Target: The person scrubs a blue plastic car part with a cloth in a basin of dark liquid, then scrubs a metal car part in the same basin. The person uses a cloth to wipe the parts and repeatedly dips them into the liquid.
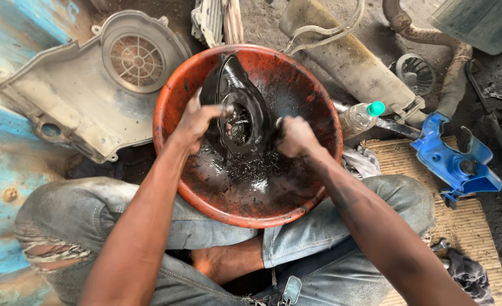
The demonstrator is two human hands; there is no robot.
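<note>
Dirty, oily ground (296,25) w/ daylight on it, no furniture. Worn blue-painted surface (1,141) on the left, woven mat (466,226) bottom right, grey plastic cover (86,96) and blue bracket (455,158) lying around.

A single camera worn on the person's head looks almost straight down, close over the lap and forearms. An orange basin (171,107) on the ground fills the middle of the frame, the bent knees in jeans (86,209) lie along the lower edge, and the dirt floor (262,22) runs to the top.
</note>
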